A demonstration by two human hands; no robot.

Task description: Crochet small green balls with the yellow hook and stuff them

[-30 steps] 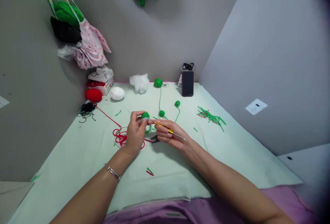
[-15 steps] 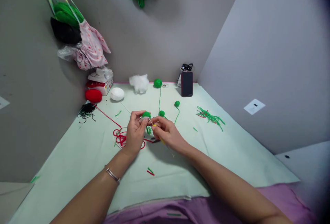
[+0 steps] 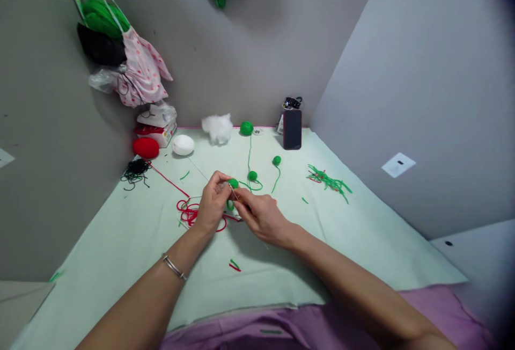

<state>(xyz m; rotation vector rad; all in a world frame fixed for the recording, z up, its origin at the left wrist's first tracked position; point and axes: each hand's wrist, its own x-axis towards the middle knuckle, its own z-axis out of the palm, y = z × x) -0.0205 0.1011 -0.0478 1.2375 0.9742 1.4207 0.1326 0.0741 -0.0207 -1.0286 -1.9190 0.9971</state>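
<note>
Pinched in the fingers of my left hand (image 3: 211, 204) is a small green crochet piece (image 3: 233, 183), mostly covered by the fingertips. A loop of green yarn (image 3: 230, 204) hangs just below it. My right hand (image 3: 262, 218) is closed around a crochet hook (image 3: 234, 193), whose thin metal shaft points at the green piece. The right fingers hide the hook's handle. Loose red yarn (image 3: 188, 213) lies in coils on the table beside my left wrist. A small green yarn ball (image 3: 252, 176) rests just beyond my hands.
Along the back stand a red yarn ball (image 3: 146, 147), a white yarn ball (image 3: 183, 145), white stuffing (image 3: 218, 128), a larger green ball (image 3: 247, 128) and a phone (image 3: 292, 130). Black yarn (image 3: 135, 172) lies left, green yarn scraps (image 3: 329, 181) right. Bags (image 3: 142, 73) hang on the wall.
My right hand has turned and its fingers have come closer to my left fingertips. The yellow part of the hook is now covered. The green piece has shifted slightly right.
</note>
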